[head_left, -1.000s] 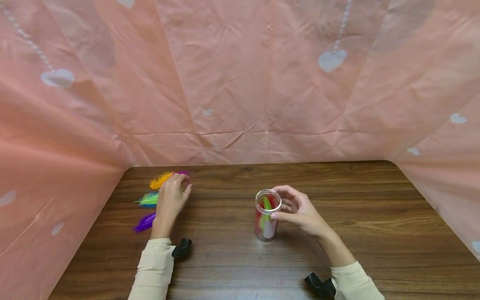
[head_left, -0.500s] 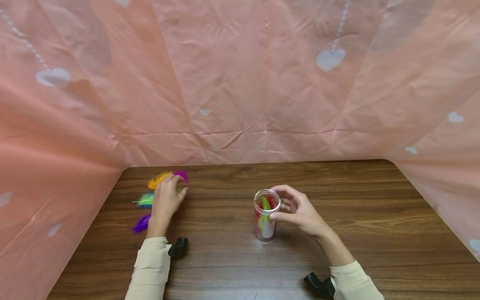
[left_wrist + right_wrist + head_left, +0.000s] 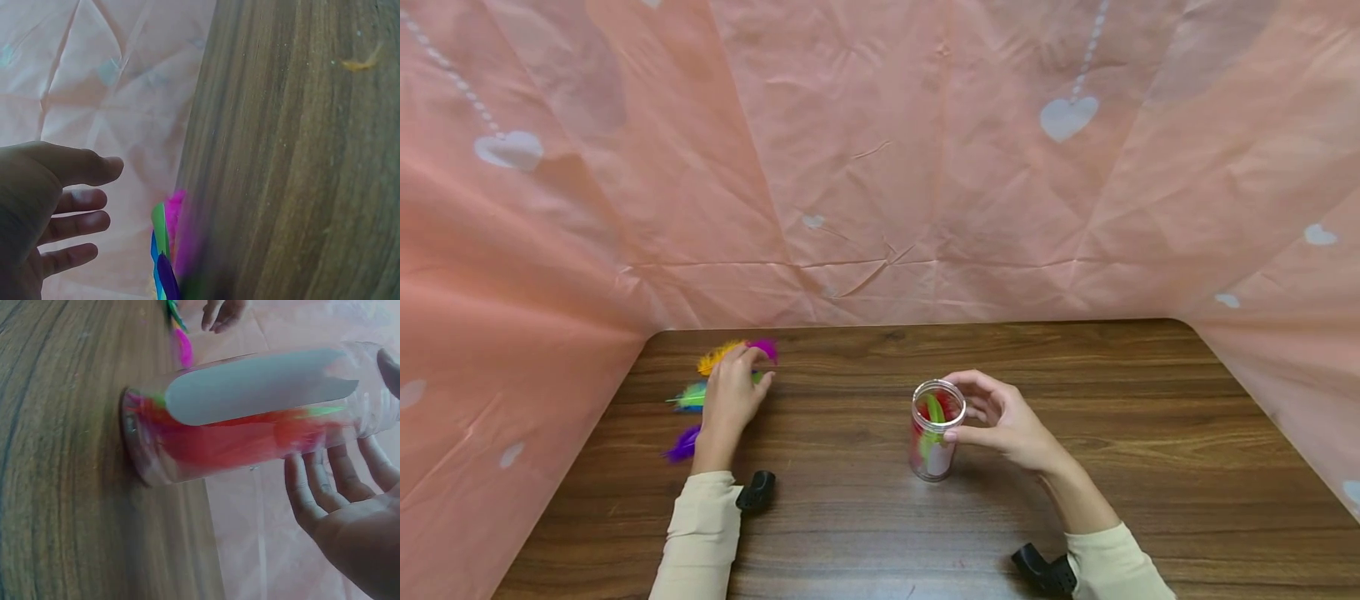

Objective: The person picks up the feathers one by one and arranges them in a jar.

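Note:
A clear lidless jar [image 3: 931, 477] stands upright on the wooden table, with red and green feathers [image 3: 219, 447] inside and a pale label on its side. My right hand [image 3: 1015, 425] grips the jar near its rim, thumb in front and fingers behind. Over at the left, my left hand [image 3: 730, 400] hovers above loose feathers; in the left wrist view its fingers [image 3: 81, 222] are spread and hold nothing. Around it lie an orange feather [image 3: 717, 358], a magenta feather [image 3: 764, 348], a green feather [image 3: 691, 395] over a blue one, and a purple feather [image 3: 683, 444]. The hand partly hides them.
Pink cloth [image 3: 880, 167] with white hearts hangs behind the table [image 3: 1112, 375] and along both sides. A small orange wisp [image 3: 362, 62] lies on the wood in the left wrist view. Black devices [image 3: 756, 492] are worn at both wrists.
My left hand has shifted slightly left and down, uncovering more of the magenta feather. The right hand keeps its grip on the jar, which stays in place.

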Tool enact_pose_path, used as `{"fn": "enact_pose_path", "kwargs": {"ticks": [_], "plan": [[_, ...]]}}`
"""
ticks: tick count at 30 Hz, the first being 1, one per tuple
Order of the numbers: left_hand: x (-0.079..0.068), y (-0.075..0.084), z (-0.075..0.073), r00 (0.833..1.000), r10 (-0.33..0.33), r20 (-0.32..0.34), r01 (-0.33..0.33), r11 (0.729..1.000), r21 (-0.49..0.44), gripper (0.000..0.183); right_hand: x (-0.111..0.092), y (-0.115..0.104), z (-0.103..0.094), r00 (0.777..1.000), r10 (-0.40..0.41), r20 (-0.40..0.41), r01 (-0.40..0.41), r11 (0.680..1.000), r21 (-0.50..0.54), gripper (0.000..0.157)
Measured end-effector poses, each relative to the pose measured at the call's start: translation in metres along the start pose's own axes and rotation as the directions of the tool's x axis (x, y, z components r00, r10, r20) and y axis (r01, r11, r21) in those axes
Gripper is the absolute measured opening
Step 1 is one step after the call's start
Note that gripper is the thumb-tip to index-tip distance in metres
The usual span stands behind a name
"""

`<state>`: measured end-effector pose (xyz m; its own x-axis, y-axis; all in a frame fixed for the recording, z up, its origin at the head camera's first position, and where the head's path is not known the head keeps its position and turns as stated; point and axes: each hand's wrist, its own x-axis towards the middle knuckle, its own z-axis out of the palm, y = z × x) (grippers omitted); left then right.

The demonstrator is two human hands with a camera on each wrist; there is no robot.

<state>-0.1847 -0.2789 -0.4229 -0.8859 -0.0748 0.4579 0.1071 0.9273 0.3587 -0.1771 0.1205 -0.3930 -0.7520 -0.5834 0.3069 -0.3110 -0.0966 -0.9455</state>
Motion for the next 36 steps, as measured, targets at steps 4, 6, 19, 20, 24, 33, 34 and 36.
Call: {"fn": "enact_pose_path", "kwargs": {"ticks": [4, 6, 19, 20, 24, 33, 34, 36], "plan": [[0.000, 0.001, -0.001, 1.000, -0.002, 0.004, 0.002, 1.000, -0.001, 0.024, -0.001, -0.003, -0.001, 1.000, 0.019, 0.007, -0.019, 1.000, 0.005, 0.056], [0.000, 0.002, -0.002, 1.000, -0.002, 0.005, 0.002, 1.000, -0.003, 0.025, -0.001, -0.005, -0.001, 1.000, 0.022, 0.010, -0.022, 1.000, 0.008, 0.057], [-0.001, 0.002, -0.002, 1.000, 0.002, 0.010, -0.002, 1.000, -0.017, 0.024, -0.002, -0.007, -0.002, 1.000, 0.003, 0.002, -0.003, 0.989, 0.149, 0.048], [-0.001, 0.002, -0.002, 1.000, 0.002, 0.010, -0.002, 1.000, -0.019, 0.024, -0.002, -0.007, -0.002, 1.000, 0.000, 0.000, 0.000, 0.986, 0.164, 0.048], [-0.001, 0.002, -0.001, 1.000, 0.004, 0.011, -0.004, 1.000, -0.024, 0.023, -0.003, -0.008, -0.002, 1.000, -0.002, 0.005, 0.001, 0.980, 0.198, 0.048], [-0.001, 0.001, -0.001, 1.000, 0.006, 0.004, -0.006, 0.999, -0.040, 0.021, -0.003, -0.014, 0.000, 1.000, 0.026, 0.007, -0.027, 0.982, 0.185, 0.050], [-0.001, 0.001, -0.001, 1.000, 0.004, 0.005, -0.004, 0.999, -0.045, 0.021, -0.003, -0.014, 0.000, 1.000, 0.031, 0.005, -0.032, 0.982, 0.186, 0.050], [-0.001, 0.001, -0.002, 1.000, 0.003, 0.003, -0.003, 0.999, -0.047, 0.021, -0.003, -0.015, 0.000, 0.999, 0.039, 0.002, -0.038, 0.981, 0.188, 0.050]]}}
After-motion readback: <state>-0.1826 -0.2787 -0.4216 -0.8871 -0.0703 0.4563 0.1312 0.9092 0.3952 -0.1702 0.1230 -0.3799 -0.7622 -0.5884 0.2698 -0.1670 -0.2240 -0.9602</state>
